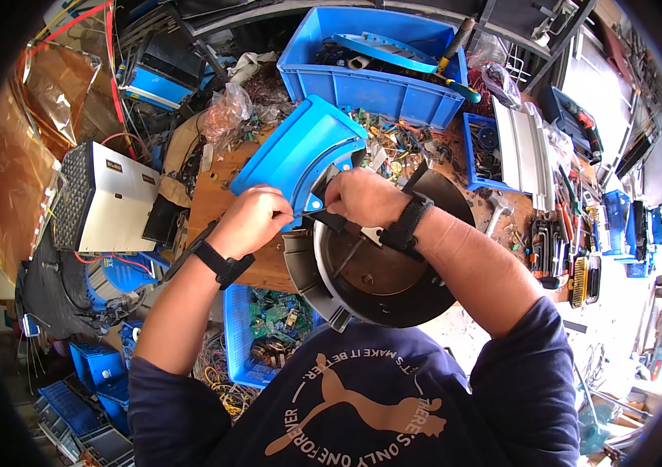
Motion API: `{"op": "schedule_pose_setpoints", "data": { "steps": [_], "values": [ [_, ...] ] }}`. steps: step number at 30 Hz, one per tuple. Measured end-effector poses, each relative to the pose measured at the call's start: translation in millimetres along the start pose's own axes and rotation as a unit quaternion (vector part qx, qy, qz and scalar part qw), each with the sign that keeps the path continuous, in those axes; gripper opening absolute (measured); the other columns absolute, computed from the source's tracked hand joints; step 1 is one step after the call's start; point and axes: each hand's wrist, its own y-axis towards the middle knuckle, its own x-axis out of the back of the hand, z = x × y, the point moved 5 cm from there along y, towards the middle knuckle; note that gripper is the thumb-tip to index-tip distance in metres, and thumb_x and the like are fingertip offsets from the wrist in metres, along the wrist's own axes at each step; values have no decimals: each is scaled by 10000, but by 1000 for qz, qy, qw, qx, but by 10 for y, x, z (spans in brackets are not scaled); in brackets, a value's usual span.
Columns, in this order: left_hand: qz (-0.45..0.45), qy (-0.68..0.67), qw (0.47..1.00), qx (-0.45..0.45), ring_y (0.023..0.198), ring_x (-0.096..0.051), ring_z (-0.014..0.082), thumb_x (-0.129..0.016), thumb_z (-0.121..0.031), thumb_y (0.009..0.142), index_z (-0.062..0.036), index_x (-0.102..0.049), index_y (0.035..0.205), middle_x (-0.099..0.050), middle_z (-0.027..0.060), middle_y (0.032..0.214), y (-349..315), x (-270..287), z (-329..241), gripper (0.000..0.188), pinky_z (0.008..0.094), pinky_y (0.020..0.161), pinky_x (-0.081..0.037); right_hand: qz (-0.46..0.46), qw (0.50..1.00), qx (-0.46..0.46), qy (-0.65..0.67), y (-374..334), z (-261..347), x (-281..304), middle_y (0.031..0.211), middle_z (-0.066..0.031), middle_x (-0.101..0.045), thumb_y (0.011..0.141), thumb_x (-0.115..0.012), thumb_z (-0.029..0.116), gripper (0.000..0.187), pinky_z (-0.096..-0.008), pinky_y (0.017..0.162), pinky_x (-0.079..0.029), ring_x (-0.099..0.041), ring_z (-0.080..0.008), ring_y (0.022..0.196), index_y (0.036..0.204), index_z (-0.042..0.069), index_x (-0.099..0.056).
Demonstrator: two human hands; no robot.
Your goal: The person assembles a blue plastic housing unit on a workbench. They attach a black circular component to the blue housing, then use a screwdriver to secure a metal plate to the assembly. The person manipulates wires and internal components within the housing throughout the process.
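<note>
A bright blue curved plastic housing (288, 144) lies tilted on the wooden bench, against a round dark metal drum (381, 307) with a pale rim. At the housing's near corner my left hand (251, 220) is closed, thumb and fingers pinched together; what they hold is too small to make out. Just to its right, my right hand (366, 198) is closed above the drum's far left edge, on a small dark piece (329, 221) that its fingers partly hide. The two hands' fingertips are close together. Both wrists wear black bands.
Behind stands a large blue crate (377, 93) of scrap, with long-handled tools across it. A hammer (497, 210) and several hand tools (553, 245) lie to the right. A blue basket of circuit boards (239, 342) stands near my left side; a white boxy unit (117, 198) is farther left.
</note>
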Motion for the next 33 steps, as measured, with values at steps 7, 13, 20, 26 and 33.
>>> {"op": "schedule_pose_setpoints", "data": {
  "steps": [7,13,20,26,33],
  "values": [
    [-27,2,999,45,662,-597,296,-695,-35,714,8,-639,702,-607,140,698,-38,-23,-42,71,382,617,-470,-12,1000,23,18,217,-103,6,792,-165,-678,736,-658,158,136,-419,736,-514,-656,-320,807,827,77,-720],
    [10,-11,989,146,675,-618,375,-675,-49,729,20,-669,726,-625,211,706,14,-21,-7,70,435,652,-495,-42,999,-7,13,361,-85,48,802,-155,-681,707,-696,146,146,-407,745,-516,-658,-318,814,834,77,-715],
    [-4,12,986,167,639,-641,311,-692,-56,735,19,-675,726,-636,190,691,-32,-120,23,78,391,588,-482,-61,984,75,-147,386,173,76,935,-180,-617,748,-576,81,142,-417,765,-526,-640,-335,875,839,59,-683],
    [-13,14,985,174,624,-639,328,-675,-45,741,25,-671,723,-630,203,681,-2,-107,-4,72,400,583,-487,-85,975,100,-180,388,105,25,964,-167,-571,751,-576,78,138,-419,761,-517,-629,-336,874,863,57,-652],
    [-46,19,985,164,627,-638,333,-665,-32,733,30,-661,703,-630,207,684,-55,-120,-17,68,405,585,-490,-123,978,-102,-134,318,-42,87,856,-195,-652,814,-579,167,157,-452,738,-516,-650,-372,801,832,26,-647]
  ]
}}
